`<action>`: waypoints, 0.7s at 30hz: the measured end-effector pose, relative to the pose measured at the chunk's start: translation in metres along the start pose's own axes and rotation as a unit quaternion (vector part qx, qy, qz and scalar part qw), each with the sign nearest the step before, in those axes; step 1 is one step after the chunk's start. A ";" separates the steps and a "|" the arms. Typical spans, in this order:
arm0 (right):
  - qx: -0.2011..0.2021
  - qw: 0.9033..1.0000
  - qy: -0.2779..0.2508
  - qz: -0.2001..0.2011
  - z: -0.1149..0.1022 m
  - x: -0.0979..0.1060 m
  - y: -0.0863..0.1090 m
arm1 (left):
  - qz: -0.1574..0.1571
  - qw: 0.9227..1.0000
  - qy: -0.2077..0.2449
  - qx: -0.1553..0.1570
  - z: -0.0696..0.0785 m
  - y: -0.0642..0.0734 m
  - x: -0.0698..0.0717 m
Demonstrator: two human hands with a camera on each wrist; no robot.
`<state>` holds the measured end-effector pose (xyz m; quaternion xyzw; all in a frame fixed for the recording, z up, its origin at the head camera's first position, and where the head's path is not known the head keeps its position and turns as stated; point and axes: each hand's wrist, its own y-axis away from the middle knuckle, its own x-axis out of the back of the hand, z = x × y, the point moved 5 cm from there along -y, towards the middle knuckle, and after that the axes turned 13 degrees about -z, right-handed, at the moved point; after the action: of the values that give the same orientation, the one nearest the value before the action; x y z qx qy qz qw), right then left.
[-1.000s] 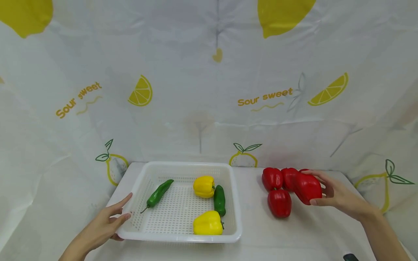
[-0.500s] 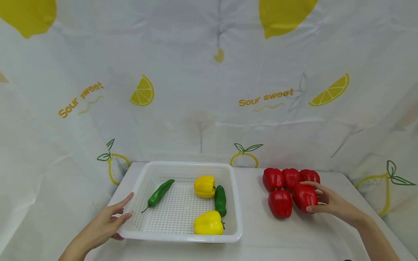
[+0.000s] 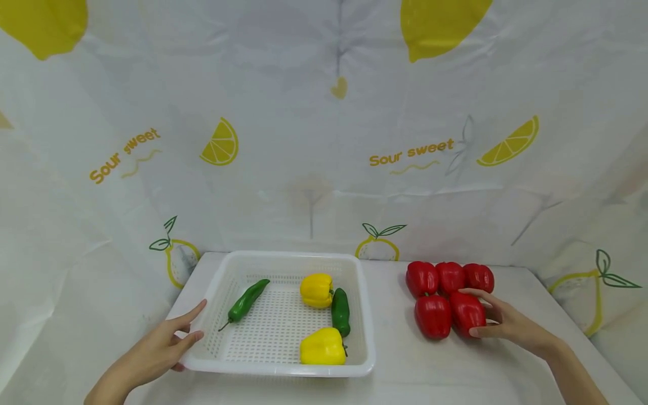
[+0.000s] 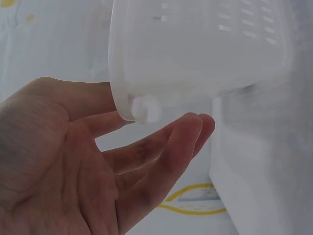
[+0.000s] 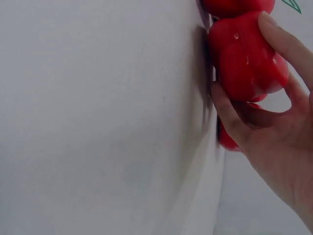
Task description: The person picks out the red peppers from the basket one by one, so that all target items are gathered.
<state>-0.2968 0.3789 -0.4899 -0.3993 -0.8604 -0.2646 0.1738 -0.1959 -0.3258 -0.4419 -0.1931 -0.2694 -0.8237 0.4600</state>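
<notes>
My right hand (image 3: 513, 324) holds a red bell pepper (image 3: 467, 314) by its right side, thumb on the near side and fingertips on the far side. This pepper sits on the table against another red bell pepper (image 3: 432, 316); three more, such as the middle one (image 3: 450, 277), stand in a row behind. In the right wrist view, the held pepper (image 5: 247, 58) lies between thumb and fingers. At the left, my left hand (image 3: 158, 349) touches the rim of a white plastic basket (image 3: 278, 369). The left wrist view has its loosely bent lower fingers (image 4: 161, 161) beneath the basket rim.
Inside the basket lie a long green chili pepper (image 3: 247, 302), a dark green pepper (image 3: 341, 313), and two yellow bell peppers, one at the back (image 3: 316, 291) and one in front (image 3: 323, 347). A lemon-print curtain (image 3: 283, 169) hangs behind the white table (image 3: 400, 360).
My right hand has lowered the red bell pepper and moved it left, beside the front one. The back right pepper has come into full view. My left hand stays at the basket.
</notes>
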 end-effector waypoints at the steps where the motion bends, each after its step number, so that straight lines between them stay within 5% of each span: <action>1: 0.001 1.000 -0.002 0.002 -0.001 -0.001 0.000 | 0.002 1.000 -0.007 0.005 0.000 0.000 0.001; 12: 0.018 0.999 0.039 0.020 -0.012 -0.009 0.000 | 0.019 0.994 -0.104 -0.019 0.007 -0.002 0.012; 21: -0.012 0.999 0.044 0.009 -0.020 -0.005 0.006 | 0.093 0.972 -0.211 -0.046 0.023 0.003 0.026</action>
<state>-0.2877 0.3672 -0.4750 -0.3969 -0.8453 -0.2902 0.2091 -0.2048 -0.3300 -0.4088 -0.4078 -0.3026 -0.7296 0.4581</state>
